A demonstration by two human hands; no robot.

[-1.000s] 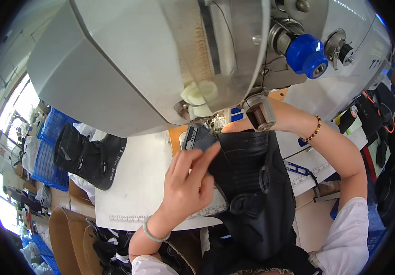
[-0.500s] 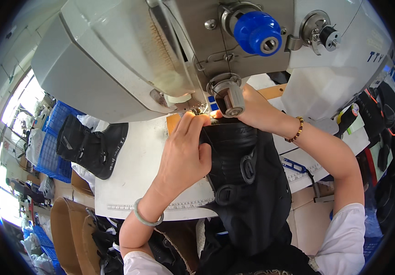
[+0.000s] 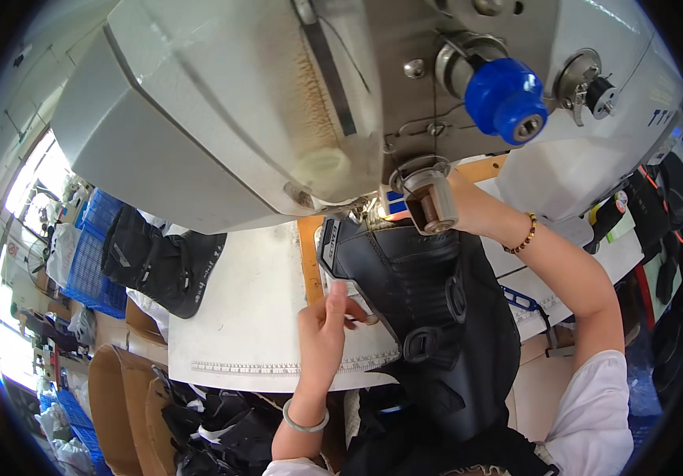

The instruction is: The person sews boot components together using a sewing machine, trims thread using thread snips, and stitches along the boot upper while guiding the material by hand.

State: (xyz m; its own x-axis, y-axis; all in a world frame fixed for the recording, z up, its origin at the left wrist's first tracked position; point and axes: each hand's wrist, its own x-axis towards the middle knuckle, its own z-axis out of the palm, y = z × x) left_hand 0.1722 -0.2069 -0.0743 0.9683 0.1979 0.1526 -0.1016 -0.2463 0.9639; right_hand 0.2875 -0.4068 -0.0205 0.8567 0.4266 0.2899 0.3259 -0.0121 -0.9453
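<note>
A black boot upper with strap loops and a light-edged side panel lies under the sewing machine head and drapes toward my lap. My left hand is beside the panel's lower left edge, thumb raised and apart from the curled fingers, holding nothing I can see. My right hand is at the far end of the upper near the needle area. A metal thread guide part hides most of its fingers, so their grip does not show.
A finished-looking black boot lies on the white table at left. Blue crates and a cardboard box stand beyond the table's left side. A blue strap-like tool lies right of the upper. A blue knob juts from the machine.
My left hand has come away from the needle area, moving down toward me, and the upper's side panel now shows. My right hand stays near the needle. The whole view has shifted slightly.
</note>
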